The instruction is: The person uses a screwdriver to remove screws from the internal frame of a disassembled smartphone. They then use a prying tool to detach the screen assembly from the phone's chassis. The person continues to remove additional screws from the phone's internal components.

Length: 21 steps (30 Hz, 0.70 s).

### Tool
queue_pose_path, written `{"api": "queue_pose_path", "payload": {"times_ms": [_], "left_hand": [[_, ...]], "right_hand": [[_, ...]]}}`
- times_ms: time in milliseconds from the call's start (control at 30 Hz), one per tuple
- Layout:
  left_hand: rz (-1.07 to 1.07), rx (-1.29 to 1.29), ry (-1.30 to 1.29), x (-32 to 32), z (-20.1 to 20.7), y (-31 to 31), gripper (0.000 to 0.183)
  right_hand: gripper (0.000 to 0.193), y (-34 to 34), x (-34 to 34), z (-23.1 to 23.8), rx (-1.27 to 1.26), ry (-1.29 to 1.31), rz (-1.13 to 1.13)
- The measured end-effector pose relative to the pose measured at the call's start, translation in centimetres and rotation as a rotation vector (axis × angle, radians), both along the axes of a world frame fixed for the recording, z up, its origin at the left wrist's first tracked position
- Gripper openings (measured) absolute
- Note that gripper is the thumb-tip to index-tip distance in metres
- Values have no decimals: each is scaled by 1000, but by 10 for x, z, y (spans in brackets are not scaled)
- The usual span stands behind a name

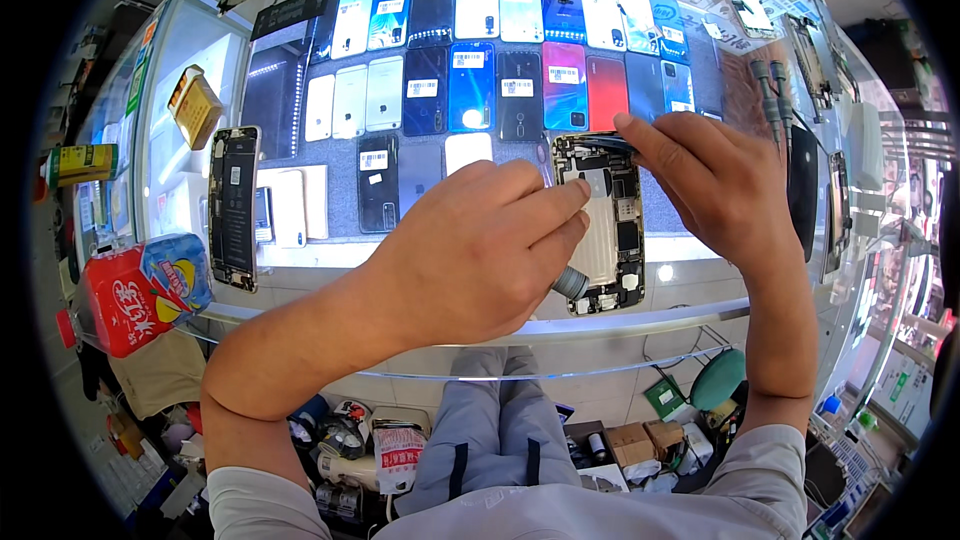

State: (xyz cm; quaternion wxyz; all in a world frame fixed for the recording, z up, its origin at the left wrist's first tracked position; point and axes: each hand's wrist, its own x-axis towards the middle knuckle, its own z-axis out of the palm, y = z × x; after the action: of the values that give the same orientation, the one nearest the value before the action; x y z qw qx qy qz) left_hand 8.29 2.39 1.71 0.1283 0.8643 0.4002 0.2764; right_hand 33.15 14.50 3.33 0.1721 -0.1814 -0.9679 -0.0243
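An opened phone [628,210] lies near the front edge of the glass counter, its circuit board and pale battery bay bared. Over its left side is my left hand [500,240], fingers curled closed. A grey ribbed handle, like a screwdriver's [571,283], pokes out beneath them; the rest is hidden. At the phone's top edge my right hand [705,165] pinches a slim dark tool that looks like tweezers [606,142], partly covered by the fingers. Left of my left forearm lies a phone part with a black battery [235,205].
Rows of phones [470,85] lie inside the counter below the glass. Grey-handled screwdrivers [770,95] are at the right, near a dark phone-shaped piece [803,190]. A red-labelled bottle [125,300], a yellow box [195,105] and a yellow-green can [85,165] stand at the left.
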Motion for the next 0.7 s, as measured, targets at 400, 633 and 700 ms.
{"api": "queue_pose_path", "payload": {"times_ms": [400, 633, 700], "left_hand": [[5, -14, -5, 0, 2, 0, 52], [4, -24, -12, 0, 2, 0, 52], [3, -45, 3, -1, 3, 0, 52]], "right_hand": [[45, 1, 0, 0, 14, -2, 1], [47, -3, -2, 1, 23, -47, 9], [47, -4, -2, 2, 27, -60, 8]]}}
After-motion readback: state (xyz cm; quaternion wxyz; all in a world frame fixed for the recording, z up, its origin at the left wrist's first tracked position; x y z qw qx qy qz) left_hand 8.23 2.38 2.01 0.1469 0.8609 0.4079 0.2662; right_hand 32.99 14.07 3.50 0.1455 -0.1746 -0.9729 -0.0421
